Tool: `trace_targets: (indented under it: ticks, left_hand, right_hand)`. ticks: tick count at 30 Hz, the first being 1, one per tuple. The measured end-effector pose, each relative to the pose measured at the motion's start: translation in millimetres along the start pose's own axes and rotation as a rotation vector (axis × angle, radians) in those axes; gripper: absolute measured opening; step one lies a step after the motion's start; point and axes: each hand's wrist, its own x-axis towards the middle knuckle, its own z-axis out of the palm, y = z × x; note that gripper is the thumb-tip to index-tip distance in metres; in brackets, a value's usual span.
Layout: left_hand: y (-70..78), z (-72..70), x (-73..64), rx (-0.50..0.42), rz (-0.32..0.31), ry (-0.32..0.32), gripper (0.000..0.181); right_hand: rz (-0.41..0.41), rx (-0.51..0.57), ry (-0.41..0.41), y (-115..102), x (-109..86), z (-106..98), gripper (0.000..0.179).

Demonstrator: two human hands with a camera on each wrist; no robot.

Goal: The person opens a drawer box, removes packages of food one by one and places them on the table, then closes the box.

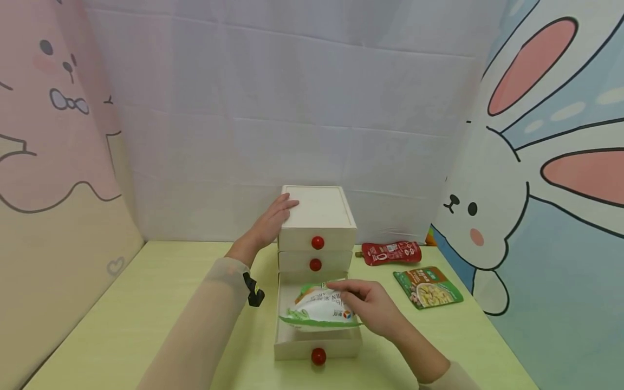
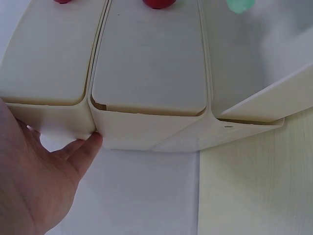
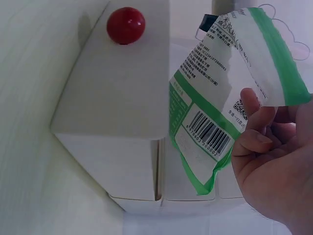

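Note:
A white drawer unit [image 1: 319,208] with round red knobs stands against the back curtain. Its bottom drawer [image 1: 318,346] is pulled out; the two above it are closed. My left hand [image 1: 270,219] rests against the left side of the unit near its top, fingers extended. In the left wrist view, the left hand's fingertips [image 2: 90,147] touch the side of the top compartment. My right hand [image 1: 372,309] pinches a white and green food packet [image 1: 319,309] by its right edge, over the open drawer. The right wrist view shows the packet's barcode side [image 3: 208,134].
To the right of the unit, a red spouted pouch [image 1: 391,253] lies near the back of the pale green table [image 1: 161,303]. A green and brown food packet [image 1: 429,287] lies in front of it. Cartoon-printed panels [image 1: 497,216] stand on both sides.

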Motion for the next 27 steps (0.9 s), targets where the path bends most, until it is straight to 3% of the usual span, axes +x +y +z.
trace_targets:
  ticks: [8, 15, 22, 27]
  left_hand:
    - [-1.5, 0.1, 0.6, 0.005, 0.001, 0.002, 0.057]
    - [-0.2, -0.4, 0.8, 0.012, -0.006, -0.001, 0.057]
    - [-0.2, -1.3, 1.4, 0.012, -0.006, -0.002, 0.057]
    - [-0.4, -0.6, 1.9, 0.016, -0.011, -0.005, 0.057]
  right_hand:
    - [-0.040, 0.084, 0.060, -20, -23.7, -34, 0.032]
    - [-0.167, 0.161, 0.102, -23, -37.8, -70, 0.033]
    - [-0.163, 0.009, 0.258, -11, -38.7, -98, 0.033]
    - [-0.127, 0.002, 0.270, 7, -32.6, -112, 0.032]
